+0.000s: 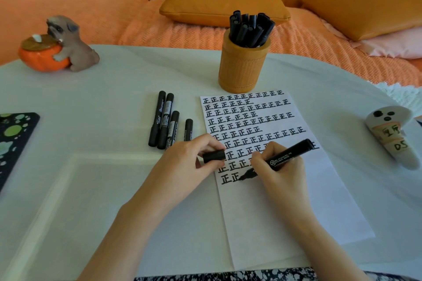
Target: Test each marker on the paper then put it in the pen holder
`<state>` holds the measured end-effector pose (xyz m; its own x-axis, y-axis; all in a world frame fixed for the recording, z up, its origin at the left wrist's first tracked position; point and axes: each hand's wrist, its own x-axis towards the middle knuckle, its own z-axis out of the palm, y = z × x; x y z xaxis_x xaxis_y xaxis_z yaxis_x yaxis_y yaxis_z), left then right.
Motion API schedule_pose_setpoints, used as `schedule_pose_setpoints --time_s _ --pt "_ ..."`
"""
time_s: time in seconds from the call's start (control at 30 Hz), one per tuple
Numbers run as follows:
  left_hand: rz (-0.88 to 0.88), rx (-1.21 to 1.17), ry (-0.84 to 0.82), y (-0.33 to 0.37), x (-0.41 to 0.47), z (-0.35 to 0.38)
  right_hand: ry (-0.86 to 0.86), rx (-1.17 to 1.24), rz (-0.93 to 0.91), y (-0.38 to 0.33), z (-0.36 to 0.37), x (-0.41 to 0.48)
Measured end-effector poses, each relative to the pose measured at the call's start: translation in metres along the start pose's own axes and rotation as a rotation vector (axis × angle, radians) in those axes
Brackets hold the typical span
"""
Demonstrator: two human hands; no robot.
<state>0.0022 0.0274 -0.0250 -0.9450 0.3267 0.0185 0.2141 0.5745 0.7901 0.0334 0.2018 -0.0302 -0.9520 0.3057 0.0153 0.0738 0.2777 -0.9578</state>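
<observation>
The person's right hand (282, 174) grips an uncapped black marker (288, 154) in a writing hold, fingers curled round the barrel. The barrel slants up and to the right, and its tip touches the paper (287, 210) at the end of the nearest row of black characters. The left hand (187, 162) rests at the paper's left edge, just beside the right hand, and pinches the marker's black cap (214, 156) between thumb and curled fingers.

The paper lies on the white-covered table (91, 102). Rows of the same character cover its far half, while the near half is blank. Four capped black markers (164, 121) lie side by side on the table just left of the paper, their near ends close to the left hand; the rightmost one is partly hidden by it. The orange pen holder (242, 68) stands upright at the paper's far edge, with a bunch of black markers (250, 28) standing in it.

At the far left of the table a dog figurine (70, 45) leans on an orange pot (41, 59). A dark board with green spots (13, 139) lies at the left edge. A white ghost-like figure (392, 134) lies at the right. Beyond the table sits an orange sofa with a cushion (223, 0).
</observation>
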Motion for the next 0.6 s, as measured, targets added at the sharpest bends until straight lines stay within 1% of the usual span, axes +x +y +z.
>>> schedule_pose_setpoints --time_s 0.4,0.5,0.6 --pt "-0.009 -0.024 0.015 0.0005 -0.0005 0.0007 0.017 0.028 -0.012 0.0011 -0.0014 0.0015" --pt "-0.006 -0.070 0.019 0.0025 -0.0011 0.0004 0.050 0.105 0.016 0.0000 -0.0038 0.0039" --pt "0.013 -0.133 0.039 0.0056 -0.0009 -0.0006 0.043 0.291 0.066 -0.0067 -0.0067 0.0082"
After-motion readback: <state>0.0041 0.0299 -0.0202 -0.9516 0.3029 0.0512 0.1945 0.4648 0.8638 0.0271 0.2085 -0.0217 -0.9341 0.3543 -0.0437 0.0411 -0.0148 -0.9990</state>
